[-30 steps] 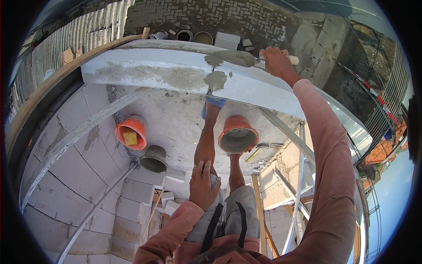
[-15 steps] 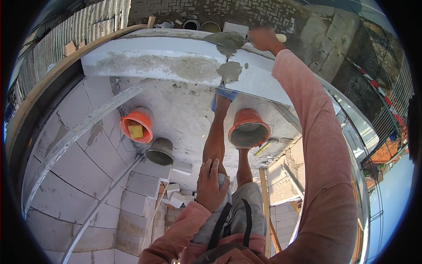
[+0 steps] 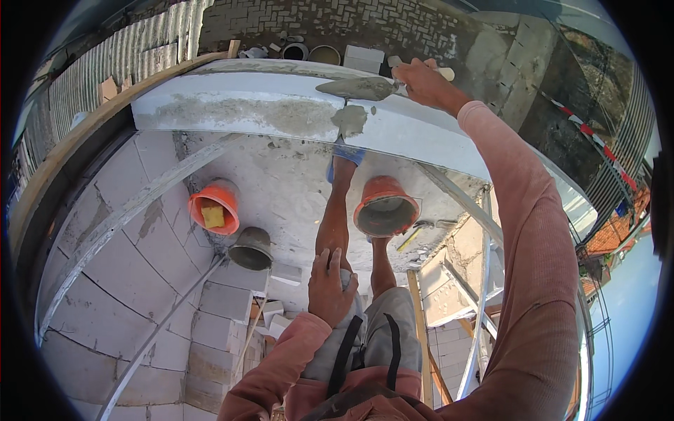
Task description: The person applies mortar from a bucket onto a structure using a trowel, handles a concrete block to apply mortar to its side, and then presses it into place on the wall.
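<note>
My right hand (image 3: 428,85) grips the pale handle (image 3: 445,72) of a trowel whose mortar-coated blade (image 3: 357,88) lies along the upper part of a white block parapet (image 3: 428,130). A vertical joint in the parapet runs below the blade, with a patch of grey mortar (image 3: 351,121) on it; a wider smear stretches left. My left hand (image 3: 330,288) rests open on my left leg, fingers slightly bent, no tool in it. Under the parapet stand an orange bucket of grey mix (image 3: 386,205), an orange bucket (image 3: 232,200) with a yellow sponge (image 3: 212,215), and a dark bucket (image 3: 250,249).
Metal struts (image 3: 151,189) slope from the parapet across both sides. A wooden board (image 3: 53,151) runs along the left edge. Beyond the parapet lie a lower paved yard (image 3: 274,24), containers and corrugated roofing (image 3: 140,42). Block walls (image 3: 119,288) surround the floor; wires hang at the right.
Since half a second ago my right hand and trowel shifted relative to the parapet, the blade now lying flatter and further left over the joint. My left hand still rests on the leg.
</note>
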Tool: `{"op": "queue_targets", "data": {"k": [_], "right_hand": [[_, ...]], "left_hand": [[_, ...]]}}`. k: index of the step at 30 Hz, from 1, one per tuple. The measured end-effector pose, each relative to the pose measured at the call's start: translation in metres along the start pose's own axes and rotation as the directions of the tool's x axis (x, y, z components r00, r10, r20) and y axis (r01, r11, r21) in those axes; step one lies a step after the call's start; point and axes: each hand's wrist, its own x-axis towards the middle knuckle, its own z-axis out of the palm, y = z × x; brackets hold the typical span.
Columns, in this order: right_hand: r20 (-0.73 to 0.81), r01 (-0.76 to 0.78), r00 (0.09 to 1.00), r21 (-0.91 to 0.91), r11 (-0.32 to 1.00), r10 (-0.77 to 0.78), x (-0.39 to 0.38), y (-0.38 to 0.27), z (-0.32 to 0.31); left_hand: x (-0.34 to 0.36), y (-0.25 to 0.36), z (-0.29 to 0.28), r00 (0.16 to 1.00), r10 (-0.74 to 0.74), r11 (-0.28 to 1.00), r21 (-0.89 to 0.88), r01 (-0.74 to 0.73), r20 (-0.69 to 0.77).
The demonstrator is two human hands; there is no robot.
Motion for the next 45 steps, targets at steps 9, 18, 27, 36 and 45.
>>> {"op": "queue_targets", "data": {"k": [9,18,27,36,45], "right_hand": [[-0.295,-0.031,0.955,-0.201,0.979,-0.030,-0.062,-0.021,-0.010],[-0.463,-0.246,0.853,0.048,0.968,0.240,-0.151,-0.097,0.006],[-0.202,-0.083,0.848,0.863,0.499,0.490,-0.305,-0.254,0.142],[0.366,-0.523,0.691,0.848,0.083,0.623,-0.416,-0.332,0.302],[0.391,0.116,0.719,0.748,-0.653,0.575,-0.356,-0.376,0.366]], "left_hand": [[-0.003,-0.001,0.002,1.000,0.006,1.000,0.017,-0.006,-0.007],[-0.016,-0.008,0.017,0.998,0.055,0.996,0.073,-0.054,-0.009],[-0.061,-0.043,0.070,0.986,0.125,0.978,0.183,-0.103,-0.113],[-0.139,-0.112,0.145,0.999,0.042,0.933,0.357,-0.052,0.035],[-0.207,-0.220,0.142,0.925,0.068,0.884,0.408,-0.229,0.373]]}}
